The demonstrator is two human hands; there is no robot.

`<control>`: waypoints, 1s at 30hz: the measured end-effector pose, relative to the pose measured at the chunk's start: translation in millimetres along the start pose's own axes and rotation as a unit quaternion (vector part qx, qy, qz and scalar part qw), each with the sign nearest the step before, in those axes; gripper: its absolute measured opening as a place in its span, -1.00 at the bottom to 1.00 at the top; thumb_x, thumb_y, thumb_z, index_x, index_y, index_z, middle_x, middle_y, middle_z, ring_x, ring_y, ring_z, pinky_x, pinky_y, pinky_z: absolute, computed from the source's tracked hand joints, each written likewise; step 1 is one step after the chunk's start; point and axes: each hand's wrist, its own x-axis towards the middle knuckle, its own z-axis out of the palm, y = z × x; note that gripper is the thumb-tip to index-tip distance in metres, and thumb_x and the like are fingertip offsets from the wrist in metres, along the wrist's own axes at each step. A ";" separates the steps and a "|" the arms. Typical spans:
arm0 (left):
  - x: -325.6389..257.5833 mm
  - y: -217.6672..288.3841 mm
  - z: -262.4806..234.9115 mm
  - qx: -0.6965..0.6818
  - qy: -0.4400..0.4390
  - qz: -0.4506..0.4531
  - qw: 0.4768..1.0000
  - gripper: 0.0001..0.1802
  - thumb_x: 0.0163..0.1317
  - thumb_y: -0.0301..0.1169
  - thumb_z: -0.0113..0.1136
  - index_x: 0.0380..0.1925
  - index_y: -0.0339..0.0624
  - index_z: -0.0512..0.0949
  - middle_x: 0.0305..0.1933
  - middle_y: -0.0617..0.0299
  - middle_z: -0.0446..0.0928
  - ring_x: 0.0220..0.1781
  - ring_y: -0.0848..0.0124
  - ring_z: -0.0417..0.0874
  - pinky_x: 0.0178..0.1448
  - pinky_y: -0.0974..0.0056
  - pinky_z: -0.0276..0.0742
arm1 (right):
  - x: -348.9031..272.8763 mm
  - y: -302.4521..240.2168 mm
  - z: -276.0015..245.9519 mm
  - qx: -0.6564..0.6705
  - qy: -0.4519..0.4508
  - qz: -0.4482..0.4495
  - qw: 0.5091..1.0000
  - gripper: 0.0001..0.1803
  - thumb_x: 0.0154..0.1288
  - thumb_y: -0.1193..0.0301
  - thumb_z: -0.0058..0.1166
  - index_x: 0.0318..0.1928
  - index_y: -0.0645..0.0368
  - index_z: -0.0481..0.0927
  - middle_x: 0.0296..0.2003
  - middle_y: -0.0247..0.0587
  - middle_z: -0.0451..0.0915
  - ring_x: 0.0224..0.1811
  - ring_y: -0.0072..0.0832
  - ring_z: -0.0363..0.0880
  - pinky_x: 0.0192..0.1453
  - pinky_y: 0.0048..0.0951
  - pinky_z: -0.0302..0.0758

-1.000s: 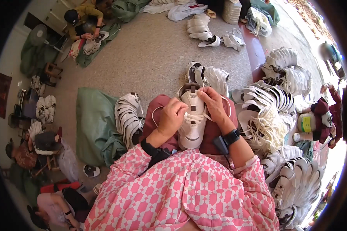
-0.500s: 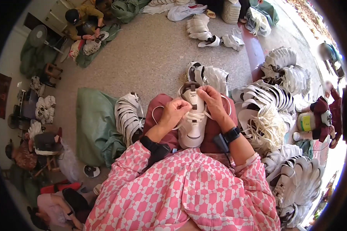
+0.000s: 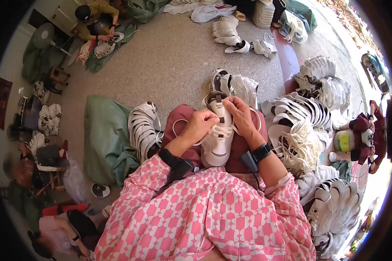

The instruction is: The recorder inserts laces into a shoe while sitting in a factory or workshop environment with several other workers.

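A white sneaker with a dark lining and dark tabs on its tongue rests between my knees, toe toward me. White lace crosses its lower eyelets, and loose loops stand out on both sides. My left hand is closed in a pinch over the tongue, with lace at its fingertips. At the upper right edge of the opening, beside the tongue, my right hand is closed too. A lace loop runs out from beneath it; the fingertips partly hide what they grip.
Nested white shoe uppers stand at my left beside a green cloth. More uppers lie just ahead. Stacked uppers and a heap of white laces are at my right. Other people sit working, one at the far left.
My left hand has shifted slightly right and up, closer to the sneaker's tongue. My right hand stays nearly in place at the shoe's upper edge.
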 end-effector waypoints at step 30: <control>9.8 9.9 0.7 0.233 0.056 0.236 0.942 -0.89 0.15 -0.53 0.25 -0.31 -0.29 0.59 -0.20 0.03 0.48 -0.15 0.09 0.59 -0.09 0.18 0.51 | -48.7 -38.2 10.4 -0.679 -0.074 -0.300 0.666 -0.76 0.02 0.55 0.12 -0.22 0.10 0.57 -0.30 -0.23 0.48 -0.17 -0.23 0.49 -0.06 -0.27 0.41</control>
